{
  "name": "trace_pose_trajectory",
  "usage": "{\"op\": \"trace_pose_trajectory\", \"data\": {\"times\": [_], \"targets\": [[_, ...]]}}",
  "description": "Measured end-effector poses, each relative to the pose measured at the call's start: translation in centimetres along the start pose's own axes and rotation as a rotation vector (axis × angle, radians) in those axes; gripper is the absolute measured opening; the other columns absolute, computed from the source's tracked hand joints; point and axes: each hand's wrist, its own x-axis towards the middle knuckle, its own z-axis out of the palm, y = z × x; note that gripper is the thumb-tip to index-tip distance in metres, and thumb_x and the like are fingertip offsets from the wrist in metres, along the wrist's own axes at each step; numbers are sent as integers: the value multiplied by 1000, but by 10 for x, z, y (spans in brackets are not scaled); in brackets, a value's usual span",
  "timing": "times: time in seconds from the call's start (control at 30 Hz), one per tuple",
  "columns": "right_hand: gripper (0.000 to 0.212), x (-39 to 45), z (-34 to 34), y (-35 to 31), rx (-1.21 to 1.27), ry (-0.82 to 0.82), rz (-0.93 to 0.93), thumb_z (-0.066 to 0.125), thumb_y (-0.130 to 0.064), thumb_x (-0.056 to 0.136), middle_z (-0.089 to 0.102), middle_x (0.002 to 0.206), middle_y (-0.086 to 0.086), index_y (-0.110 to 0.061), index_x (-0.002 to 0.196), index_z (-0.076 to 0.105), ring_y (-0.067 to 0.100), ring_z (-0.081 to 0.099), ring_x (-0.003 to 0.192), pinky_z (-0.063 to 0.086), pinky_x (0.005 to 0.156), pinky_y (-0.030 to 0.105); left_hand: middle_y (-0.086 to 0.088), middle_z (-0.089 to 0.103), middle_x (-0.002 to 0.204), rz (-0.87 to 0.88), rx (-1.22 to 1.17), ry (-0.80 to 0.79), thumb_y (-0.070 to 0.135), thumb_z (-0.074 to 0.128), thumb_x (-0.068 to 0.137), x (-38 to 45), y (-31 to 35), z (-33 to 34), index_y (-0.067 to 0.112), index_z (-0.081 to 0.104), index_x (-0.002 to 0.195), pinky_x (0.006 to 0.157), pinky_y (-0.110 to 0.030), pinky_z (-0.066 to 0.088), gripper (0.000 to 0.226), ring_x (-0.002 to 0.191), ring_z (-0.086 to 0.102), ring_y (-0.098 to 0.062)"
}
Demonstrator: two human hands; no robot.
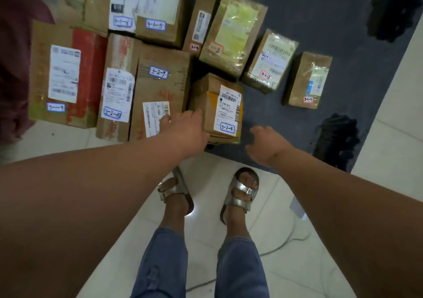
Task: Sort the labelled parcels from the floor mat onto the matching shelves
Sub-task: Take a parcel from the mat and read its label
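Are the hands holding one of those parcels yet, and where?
Nothing is held yet. The left hand and right hand reach, open, toward either side of the parcel marked 3-2-8.

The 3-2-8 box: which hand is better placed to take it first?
Left. The left hand already reaches the near left edge of the 3-2-8 box, while the right hand hovers open beside it over the mat, apart from the box. Probably both will lift it.

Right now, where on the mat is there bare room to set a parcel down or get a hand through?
Bare dark mat lies right of the 3-2-8 parcel, below the two small taped parcels, up to the black bag. More bare mat at upper right. Left of 3-2-8 is crowded: the 3-2-9 and 3-2-10 boxes sit packed edge to edge.
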Motion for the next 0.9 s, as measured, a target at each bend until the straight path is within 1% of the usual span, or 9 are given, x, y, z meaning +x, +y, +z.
{"op": "trace_pose_trajectory", "data": {"times": [0.17, 0.23, 0.3, 0.47, 0.53, 0.63, 0.7, 0.77, 0.9], "targets": [[56, 42, 21, 2, 279, -27, 77, 54, -31, 99, 42, 148, 14, -7, 146, 35, 30, 45, 131, 40, 99, 35, -10, 49, 139, -51, -151, -6, 44, 52, 94, 40, 2, 25, 18, 32, 147, 100, -48, 39, 62, 125, 49, -33], [53, 51, 27, -3, 414, -50, 89, 57, -33, 97, 50, 139, 12, -9, 141, 40, 27, 52, 119, 44, 92, 34, -12, 50, 137, -75, -279, 22, 39, 55, 93, 50, 2, 32, 16, 38, 144, 98, -47, 46, 59, 119, 53, -34], [40, 58, 32, -8, 520, -58, 83, 59, -28, 96, 57, 125, 7, -11, 130, 47, 21, 55, 104, 45, 84, 31, -15, 48, 138, -94, -352, 35, 34, 57, 92, 54, 3, 34, 14, 39, 144, 100, -48, 47, 58, 120, 53, -35], [35, 52, 31, -17, 743, -58, 170, 60, -15, 92, 62, 119, 8, -11, 124, 48, 20, 60, 96, 49, 68, 30, -12, 49, 138, -105, -464, 1, 28, 55, 93, 46, 3, 28, 17, 41, 145, 100, -47, 48, 54, 118, 54, -33], [34, 40, 24, -16, 757, -59, 186, 59, -14, 93, 61, 118, 9, -11, 124, 46, 21, 59, 99, 49, 74, 32, -11, 53, 137, -113, -527, -28, 24, 54, 95, 39, 3, 21, 20, 41, 146, 99, -45, 49, 53, 117, 56, -31], [33, 19, 10, -16, 765, -44, 172, 60, -19, 94, 60, 116, 9, -11, 122, 45, 18, 55, 91, 44, 73, 32, -9, 55, 138, -119, -643, -60, 23, 49, 100, 22, 5, 6, 21, 39, 149, 97, -37, 47, 50, 119, 55, -30], [33, 2, -2, -17, 782, -36, 150, 60, -24, 94, 59, 112, 7, -11, 120, 45, 16, 54, 89, 46, 75, 33, -10, 54, 139, -125, -701, -65, 27, 49, 101, 8, 5, -6, 20, 37, 150, 100, -39, 45, 50, 120, 53, -30], [32, -16, -13, -20, 788, -31, 135, 61, -27, 94, 59, 110, 6, -11, 117, 45, 19, 57, 95, 48, 83, 36, -9, 56, 137, -124, -756, -58, 30, 52, 100, -6, 4, -17, 19, 40, 147, 103, -42, 45, 50, 116, 54, -28], [25, -52, -35, -28, 787, -8, 114, 60, -26, 93, 61, 109, 8, -11, 108, 46, 21, 59, 97, 49, 87, 40, -7, 59, 129, -155, -815, -35, 31, 57, 97, -34, 1, -42, 20, 46, 142, 102, -45, 47, 47, 114, 56, -28]]}}
